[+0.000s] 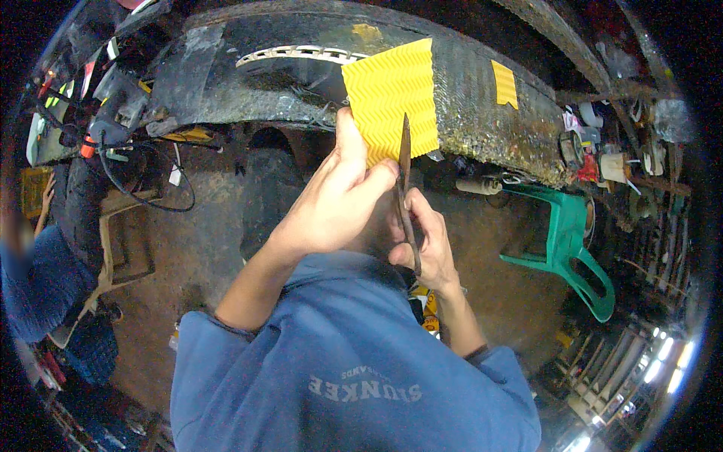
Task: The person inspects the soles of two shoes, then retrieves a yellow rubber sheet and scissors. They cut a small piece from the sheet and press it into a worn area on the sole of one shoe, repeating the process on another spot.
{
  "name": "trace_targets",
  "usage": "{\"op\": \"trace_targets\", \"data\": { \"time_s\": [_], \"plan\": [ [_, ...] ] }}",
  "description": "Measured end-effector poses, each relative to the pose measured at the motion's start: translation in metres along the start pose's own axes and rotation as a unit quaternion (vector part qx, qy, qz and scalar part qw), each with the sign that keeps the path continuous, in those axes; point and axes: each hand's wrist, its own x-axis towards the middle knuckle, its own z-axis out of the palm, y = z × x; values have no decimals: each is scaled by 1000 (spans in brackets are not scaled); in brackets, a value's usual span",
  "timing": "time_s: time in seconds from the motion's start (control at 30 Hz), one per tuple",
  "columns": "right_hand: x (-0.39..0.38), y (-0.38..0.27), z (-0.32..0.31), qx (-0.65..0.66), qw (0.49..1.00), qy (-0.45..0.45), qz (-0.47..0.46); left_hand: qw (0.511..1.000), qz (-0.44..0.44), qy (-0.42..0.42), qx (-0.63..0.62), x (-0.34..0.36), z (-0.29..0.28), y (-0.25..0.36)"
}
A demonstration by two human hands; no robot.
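Observation:
A yellow sheet with zigzag ridges (384,90) is held up in front of me over the near edge of the bench. My left hand (331,192) is closed on its lower left part, thumb across the lower edge. My right hand (429,245), to the right and lower, grips a dark, pointed metal blade (405,162). The blade stands nearly upright, its tip overlapping the lower right of the sheet. Whether it is a knife or scissors seen edge-on, I cannot tell. Some of my right fingers are hidden behind it.
On the dark, worn bench (256,94) lie a curved pale strip (297,53) and a smaller yellow ridged piece (504,83). A green plastic chair (561,226) stands at the right. Another person in blue (45,279) sits at the far left, near a black cable (113,177).

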Motion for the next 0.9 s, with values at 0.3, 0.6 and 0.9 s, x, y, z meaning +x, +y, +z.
{"op": "trace_targets", "data": {
  "time_s": [0.3, 0.6, 0.9],
  "plan": [
    [-5, 8, 7, 35, 997, 48, -38, 990, -34, 8, -134, -2, 3, 6],
    [-7, 8, 3, 62, 997, 37, -31, 961, -84, 41, -259, -1, 1, 1],
    [-10, 11, 10, 92, 993, 46, -54, 971, -119, 31, -207, -2, -7, 11]
  ]
}}
